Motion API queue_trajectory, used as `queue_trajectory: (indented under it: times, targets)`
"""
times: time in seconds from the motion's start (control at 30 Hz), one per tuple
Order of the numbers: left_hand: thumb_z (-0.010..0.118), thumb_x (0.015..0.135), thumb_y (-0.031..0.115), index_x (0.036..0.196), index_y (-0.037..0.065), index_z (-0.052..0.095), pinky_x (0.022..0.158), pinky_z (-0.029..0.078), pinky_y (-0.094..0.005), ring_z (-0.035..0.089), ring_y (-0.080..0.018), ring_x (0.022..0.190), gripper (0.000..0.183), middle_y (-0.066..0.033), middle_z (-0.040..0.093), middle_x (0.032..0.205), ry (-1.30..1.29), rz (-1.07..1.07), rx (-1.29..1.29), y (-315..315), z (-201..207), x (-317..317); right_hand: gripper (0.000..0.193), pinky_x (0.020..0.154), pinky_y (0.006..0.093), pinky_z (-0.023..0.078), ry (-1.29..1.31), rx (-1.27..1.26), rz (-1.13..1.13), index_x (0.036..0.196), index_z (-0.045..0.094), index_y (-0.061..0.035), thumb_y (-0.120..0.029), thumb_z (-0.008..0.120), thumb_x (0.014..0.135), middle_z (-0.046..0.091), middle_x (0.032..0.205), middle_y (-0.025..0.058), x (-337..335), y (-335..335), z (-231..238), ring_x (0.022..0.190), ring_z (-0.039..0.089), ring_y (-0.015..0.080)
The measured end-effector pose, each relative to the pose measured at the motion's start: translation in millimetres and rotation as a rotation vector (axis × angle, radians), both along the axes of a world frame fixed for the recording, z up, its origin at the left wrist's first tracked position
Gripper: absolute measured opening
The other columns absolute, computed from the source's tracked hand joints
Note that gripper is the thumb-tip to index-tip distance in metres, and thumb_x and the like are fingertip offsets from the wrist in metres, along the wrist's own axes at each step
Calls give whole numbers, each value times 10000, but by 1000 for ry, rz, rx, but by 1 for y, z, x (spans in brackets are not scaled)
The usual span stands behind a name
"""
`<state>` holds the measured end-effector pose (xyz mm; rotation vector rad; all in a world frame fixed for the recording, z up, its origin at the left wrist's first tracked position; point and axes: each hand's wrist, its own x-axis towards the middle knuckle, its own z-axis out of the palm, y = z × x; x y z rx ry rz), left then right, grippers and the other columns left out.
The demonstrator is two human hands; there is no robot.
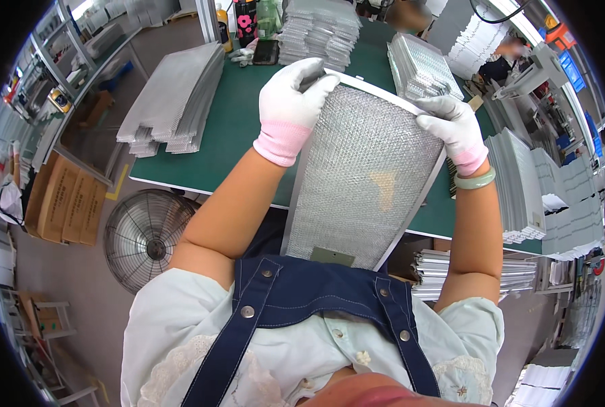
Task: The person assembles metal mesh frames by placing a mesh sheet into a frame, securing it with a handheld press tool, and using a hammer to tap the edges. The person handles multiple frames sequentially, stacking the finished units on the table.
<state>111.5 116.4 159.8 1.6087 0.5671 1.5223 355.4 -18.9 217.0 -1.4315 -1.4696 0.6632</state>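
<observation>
A framed metal mesh filter panel [346, 163] stands tilted in front of my body, its lower end close to my apron. My left hand [292, 95], in a white glove with a pink cuff, pinches its upper left corner. At the upper right corner, my right hand [455, 125] is closed round the frame edge, gloved the same way. A pale strip of frame runs along the top edge between both hands. Near the panel's bottom is a small dull plate [333, 256]. The panel's lowest edge is hidden by the apron.
Mesh sheets lie in stacks on the green table [248, 146]: a left stack [177, 88], a back stack [320, 30] and a right stack [424, 68]. Framed panels [516, 186] are piled at right. A floor fan [154, 247] and cardboard boxes [65, 200] stand at left.
</observation>
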Motion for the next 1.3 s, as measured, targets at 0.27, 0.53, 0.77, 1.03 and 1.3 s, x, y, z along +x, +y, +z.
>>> queue_trajectory:
  times: [0.27, 0.53, 0.77, 1.03, 1.3]
  targets:
    - [717, 846, 5, 1226, -54, 606, 830, 515, -233, 636, -95, 903, 400, -80, 684, 1021, -37, -117, -67, -20, -1, -2, 302, 875, 269, 492, -6, 1, 19, 1096, 681, 46, -51, 744, 817, 712, 1013, 83, 2, -8, 1, 915, 642, 128]
    - [674, 863, -41, 1276, -38, 558, 858, 496, -235, 612, -106, 922, 429, -61, 658, 1026, -182, -452, -219, -6, -2, -15, 296, 853, 257, 512, -4, -41, 104, 1111, 675, 39, -13, 730, 825, 706, 1001, 70, 13, -4, 4, 903, 649, 120]
    - [684, 852, -48, 1277, -45, 522, 847, 514, -248, 626, -117, 934, 454, -77, 647, 1040, -122, -329, -206, -15, 1, -20, 299, 853, 256, 515, -134, -22, 109, 1135, 668, 37, -45, 711, 851, 703, 1000, 69, -9, -2, 15, 918, 652, 120]
    - [680, 838, -72, 1240, -42, 483, 797, 527, -245, 624, -110, 875, 449, -83, 620, 1032, -71, -212, -184, -27, 11, -25, 272, 804, 270, 523, -415, 119, 44, 1102, 683, -1, -133, 698, 864, 707, 964, 84, -32, 0, 19, 887, 672, 154]
    - [676, 850, -55, 1257, -45, 490, 830, 517, -250, 630, -120, 927, 448, -99, 631, 1085, -66, -308, -182, -48, 27, -31, 207, 688, 388, 527, -987, 492, -175, 964, 688, -87, -272, 656, 876, 672, 836, 106, -104, 14, 19, 782, 667, 300]
